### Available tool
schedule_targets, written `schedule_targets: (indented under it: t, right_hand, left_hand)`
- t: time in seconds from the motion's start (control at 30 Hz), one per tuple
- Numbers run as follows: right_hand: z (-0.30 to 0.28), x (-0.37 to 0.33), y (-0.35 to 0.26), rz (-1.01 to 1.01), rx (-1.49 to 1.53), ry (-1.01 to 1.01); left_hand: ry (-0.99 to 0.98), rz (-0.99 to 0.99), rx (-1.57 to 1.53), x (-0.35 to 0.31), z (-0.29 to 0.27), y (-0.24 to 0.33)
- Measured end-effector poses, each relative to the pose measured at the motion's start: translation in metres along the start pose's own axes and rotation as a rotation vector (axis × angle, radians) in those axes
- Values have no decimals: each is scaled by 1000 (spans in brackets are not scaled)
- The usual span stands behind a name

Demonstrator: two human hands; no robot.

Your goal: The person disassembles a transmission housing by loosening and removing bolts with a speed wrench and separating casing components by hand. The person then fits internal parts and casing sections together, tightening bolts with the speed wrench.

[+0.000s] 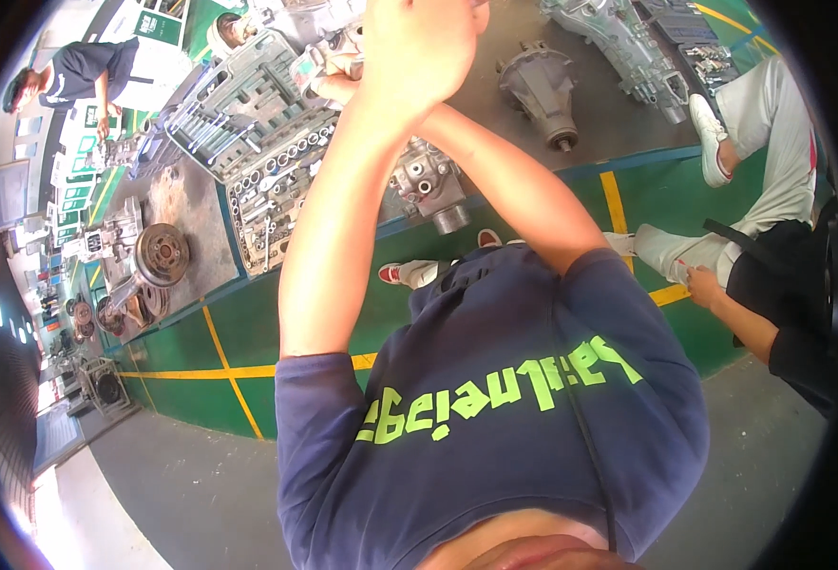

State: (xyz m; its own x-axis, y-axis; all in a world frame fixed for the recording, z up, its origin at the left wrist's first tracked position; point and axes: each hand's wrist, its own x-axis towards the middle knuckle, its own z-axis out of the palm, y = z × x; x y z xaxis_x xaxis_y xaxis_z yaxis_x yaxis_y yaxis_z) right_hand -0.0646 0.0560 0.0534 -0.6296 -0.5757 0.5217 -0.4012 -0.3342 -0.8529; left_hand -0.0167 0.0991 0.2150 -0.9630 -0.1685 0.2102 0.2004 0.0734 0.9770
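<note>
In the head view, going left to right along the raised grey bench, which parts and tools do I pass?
Brake disc assembly → open socket set case → small metal housing just below the crossed forearms → cone-shaped differential housing → long gearbox casing. Both hands are raised together above the socket case.

One open grey plastic socket-set case [253, 123] lies on the floor. Three separate cast grey metal gear housings [542, 90] are in view. Two other people [82, 71] are present.
</note>
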Motion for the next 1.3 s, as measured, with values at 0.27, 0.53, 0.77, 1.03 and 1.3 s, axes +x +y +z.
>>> schedule_targets:
  t: [0.27, 0.53, 0.77, 1.03, 1.3]
  right_hand:
    - [-28, -64, -98, 473, 20, -264]
    - [-134, -63, -34, 346, 561, -106]
    - [-105, -9, -23, 255, 201, 132]
    - [-64, 6, -9, -473, -746, -80]
    - [-39, -60, -60, 293, -229, -439]
  left_hand:
    - [174, 28, 188, 37, -16, 6]
    - [35, -48, -123, 28, -38, 4]
    - [-6, 137, 277, 17, 20, 7]
    - [10, 227, 304, 35, 42, 0]
    - [44, -73, 68, 49, -3, 3]
